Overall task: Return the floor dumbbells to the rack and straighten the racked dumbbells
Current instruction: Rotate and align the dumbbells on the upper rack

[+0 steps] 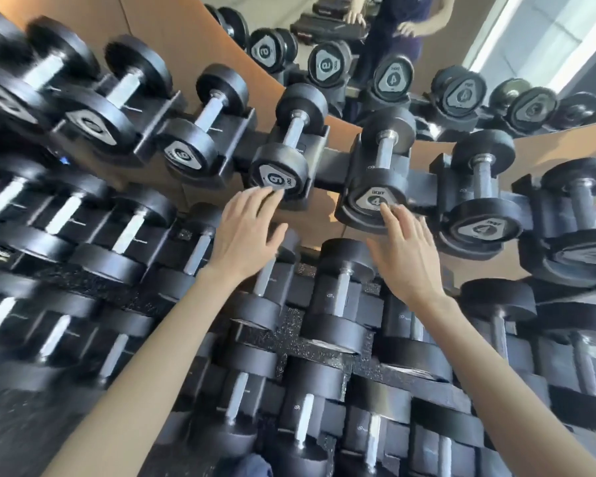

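Observation:
I look down on a tiered black rack (327, 166) full of black dumbbells with steel handles. On the top tier, a dumbbell marked 6 (278, 168) sits in its cradle; the straight fingertips of my left hand (246, 232) touch its front end plate. To its right is a dumbbell marked 4 (379, 187). The extended fingers of my right hand (405, 249) touch the lower edge of its front plate. Neither hand grips anything.
More dumbbells fill the top tier left (190, 146) and right (479, 218), and the lower tiers (338, 304) beneath my forearms. A mirror (496, 46) behind the rack reflects the dumbbell ends and a person. A tan wall panel (172, 39) runs behind the rack.

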The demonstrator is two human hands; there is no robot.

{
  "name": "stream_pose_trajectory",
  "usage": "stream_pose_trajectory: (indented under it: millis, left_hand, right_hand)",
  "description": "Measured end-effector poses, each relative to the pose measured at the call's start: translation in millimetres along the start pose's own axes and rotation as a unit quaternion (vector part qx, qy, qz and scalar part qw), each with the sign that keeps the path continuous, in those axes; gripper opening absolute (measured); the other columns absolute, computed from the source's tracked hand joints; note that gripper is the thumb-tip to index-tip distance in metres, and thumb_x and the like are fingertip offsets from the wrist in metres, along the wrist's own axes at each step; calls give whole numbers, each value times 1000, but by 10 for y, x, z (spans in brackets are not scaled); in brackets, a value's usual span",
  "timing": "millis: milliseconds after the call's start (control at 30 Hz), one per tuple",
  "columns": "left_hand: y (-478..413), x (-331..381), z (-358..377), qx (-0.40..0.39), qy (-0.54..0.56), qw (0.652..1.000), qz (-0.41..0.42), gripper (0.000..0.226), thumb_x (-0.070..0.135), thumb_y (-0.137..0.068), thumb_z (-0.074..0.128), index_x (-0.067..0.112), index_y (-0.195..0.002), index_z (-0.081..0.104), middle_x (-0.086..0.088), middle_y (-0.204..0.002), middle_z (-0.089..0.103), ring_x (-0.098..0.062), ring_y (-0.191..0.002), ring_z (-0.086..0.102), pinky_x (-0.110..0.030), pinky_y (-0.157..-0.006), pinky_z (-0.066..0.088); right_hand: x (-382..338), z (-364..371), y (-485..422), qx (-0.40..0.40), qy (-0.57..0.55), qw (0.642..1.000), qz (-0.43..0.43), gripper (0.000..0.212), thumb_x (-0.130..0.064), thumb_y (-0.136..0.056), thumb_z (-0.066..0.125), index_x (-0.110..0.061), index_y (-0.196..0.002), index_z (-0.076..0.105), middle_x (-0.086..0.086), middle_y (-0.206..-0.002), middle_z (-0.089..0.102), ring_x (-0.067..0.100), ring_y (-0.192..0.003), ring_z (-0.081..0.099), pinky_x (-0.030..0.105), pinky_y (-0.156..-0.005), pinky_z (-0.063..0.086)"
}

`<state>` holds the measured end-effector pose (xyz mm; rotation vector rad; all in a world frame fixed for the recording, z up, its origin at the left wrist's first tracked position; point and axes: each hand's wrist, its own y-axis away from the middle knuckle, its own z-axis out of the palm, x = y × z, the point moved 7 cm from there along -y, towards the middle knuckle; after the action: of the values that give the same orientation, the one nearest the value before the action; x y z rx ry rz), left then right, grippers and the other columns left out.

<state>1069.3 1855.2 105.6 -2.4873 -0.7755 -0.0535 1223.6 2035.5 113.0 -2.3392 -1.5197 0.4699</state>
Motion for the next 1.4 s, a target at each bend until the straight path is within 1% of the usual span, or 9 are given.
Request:
stream_pose_trajectory:
  millis: [133, 400, 600, 667, 733, 833, 1033, 1200, 1400]
  left_hand:
    - [305, -37, -1, -20, -24, 999, -15, 55, 36, -91, 38, 7, -136, 47, -16, -134, 52, -34, -126, 44, -50, -108, 34]
    - [724, -339, 427, -110, -52, 992, -46, 56, 36, -89, 38, 8, -137, 46, -16, -133, 53, -33, -124, 46, -46, -106, 34]
    - [583, -586, 636, -111, -56, 992, -16, 58, 30, -86, 63, 9, -137, 47, -15, -134, 53, -32, -124, 47, -41, -108, 26]
    - [450, -713, 665, -109, -41, 993, -1, 55, 31, -88, 58, 9, -137, 46, -16, -134, 52, -33, -124, 47, -43, -108, 30]
    - [304, -862, 692, -121, -14, 992, 12, 54, 35, -91, 44, 8, -138, 45, -17, -135, 51, -35, -124, 47, -47, -105, 36]
    - [88, -1088, 721, -147, 25, 988, 47, 60, 39, -91, 31, 6, -140, 42, -19, -138, 48, -36, -126, 45, -49, -106, 36]
    - [-453, -1472, 572, -100, 56, 984, 135, 60, 38, -92, 33, 6, -141, 39, -18, -139, 46, -33, -128, 42, -44, -109, 32]
    - [-815, -1413, 674, -99, 62, 973, 199, 60, 39, -91, 32, 6, -141, 39, -18, -139, 47, -33, -128, 43, -43, -109, 33]
    - [-1249, -1293, 860, -73, 99, 972, 199, 64, 44, -92, 33, 2, -140, 40, -17, -138, 47, -31, -126, 45, -43, -104, 39]
  right_hand:
    - [-145, 183, 236, -35, -22, 999, -5, 60, -22, -84, 65, -2, -136, 42, 20, -135, 49, 36, -127, 43, 51, -107, 31]
    - [-352, 730, 423, -120, -41, 992, 3, 64, -16, -76, 74, 2, -132, 47, 24, -129, 52, 40, -121, 50, 56, -98, 41]
    - [-491, 936, 336, -146, -40, 988, 30, 65, -19, -83, 68, -1, -138, 39, 24, -137, 45, 40, -126, 44, 52, -103, 37]
    - [-599, 963, 237, -145, -41, 988, 32, 65, -20, -83, 68, -2, -139, 39, 24, -137, 45, 40, -125, 44, 51, -102, 38]
    - [-744, 981, 96, -134, -40, 990, 34, 64, -21, -84, 67, -3, -139, 38, 22, -137, 44, 39, -127, 43, 50, -104, 36]
    - [-962, 1021, -147, -121, -46, 990, 56, 64, -23, -88, 62, -6, -142, 32, 17, -144, 38, 33, -131, 38, 45, -108, 33]
    - [-1191, 1028, -700, -91, -74, 987, 109, 64, -22, -90, 60, -8, -144, 29, 12, -145, 37, 31, -131, 38, 40, -105, 34]
    - [-1195, 941, -1016, -78, -84, 988, 104, 62, -13, -87, 62, -4, -142, 33, 14, -142, 40, 32, -125, 43, 38, -100, 37]
    - [-766, 1356, -1283, -114, -127, 974, 148, 65, -26, -91, 59, -9, -145, 27, 6, -148, 32, 24, -131, 37, 32, -103, 32]
